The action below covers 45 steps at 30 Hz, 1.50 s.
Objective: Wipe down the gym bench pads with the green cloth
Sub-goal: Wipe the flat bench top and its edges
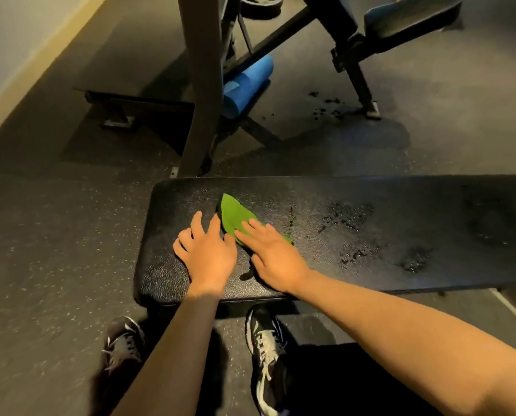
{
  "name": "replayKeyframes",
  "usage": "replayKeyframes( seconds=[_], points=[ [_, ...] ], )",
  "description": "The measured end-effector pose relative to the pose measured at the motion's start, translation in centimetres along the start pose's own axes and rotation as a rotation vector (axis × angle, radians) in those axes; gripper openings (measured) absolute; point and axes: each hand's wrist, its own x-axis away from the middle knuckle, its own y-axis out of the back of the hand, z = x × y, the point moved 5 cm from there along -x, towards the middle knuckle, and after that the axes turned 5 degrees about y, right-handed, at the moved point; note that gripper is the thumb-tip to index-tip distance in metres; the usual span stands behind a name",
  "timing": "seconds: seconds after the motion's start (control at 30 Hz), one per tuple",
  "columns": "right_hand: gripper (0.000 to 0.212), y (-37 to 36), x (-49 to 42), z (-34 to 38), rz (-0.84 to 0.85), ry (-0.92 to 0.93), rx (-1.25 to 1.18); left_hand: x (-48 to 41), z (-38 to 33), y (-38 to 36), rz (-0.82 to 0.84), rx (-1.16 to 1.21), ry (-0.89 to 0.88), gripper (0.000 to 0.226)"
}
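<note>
Green cloth [235, 216] sits under the flat right hand [276, 255], left hand [205, 253] open beside; wet spots [348, 217] toward the pad's [415, 193] right end await wiping.

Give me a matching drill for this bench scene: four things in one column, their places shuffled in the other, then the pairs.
Things
1 green cloth
2 left hand
3 blue foam roller
4 water droplets

Places
A flat on the bench pad, left of the cloth
B beyond the bench, beside the grey upright
C under the fingers of the right hand
D on the pad, right of the cloth

Pairs: 1-C, 2-A, 3-B, 4-D
</note>
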Motion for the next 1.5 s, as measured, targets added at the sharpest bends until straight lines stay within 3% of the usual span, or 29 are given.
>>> replayKeyframes(
  seconds=[0.13,0.3,0.37,0.47,0.63,0.83,1.03,1.13,1.27,1.5],
  points=[
    [0.064,1.9,-0.4,-1.5,0.159,0.145,0.088,3.5,1.0,-0.5,0.008,0.019,0.03,0.053],
    [0.073,4.6,-2.5,-6.9,0.095,-0.178,0.088,8.0,2.9,-0.6,-0.017,-0.025,-0.004,0.055],
    [0.067,4.0,-1.8,-5.9,0.044,-0.213,0.115,8.4,3.6,-0.4,-0.023,-0.026,-0.049,0.056],
    [0.059,2.3,0.4,-2.2,0.029,-0.155,0.072,8.6,4.0,-0.4,-0.046,0.016,-0.101,0.055],
    [0.065,-1.3,6.0,3.2,0.101,0.046,-0.014,10.0,4.7,-0.8,-0.072,0.085,-0.022,0.051],
    [0.065,-0.3,5.3,2.4,0.227,0.149,0.056,10.5,5.1,-0.4,-0.039,0.059,-0.04,0.056],
    [0.07,0.9,0.8,-0.1,0.092,-0.174,0.051,11.7,6.8,-0.4,-0.048,-0.005,-0.041,0.061],
    [0.069,-0.3,1.1,1.6,-0.003,-0.248,0.072,12.8,7.9,-0.7,-0.051,-0.019,-0.011,0.06],
    [0.069,-2.8,3.6,5.9,0.045,-0.169,0.075,12.3,8.5,-0.2,-0.017,0.001,-0.073,0.059],
    [0.087,-5.2,5.1,9.4,0.178,0.047,0.201,13.1,8.3,0.1,0.055,0.156,-0.009,0.077]
  ],
)
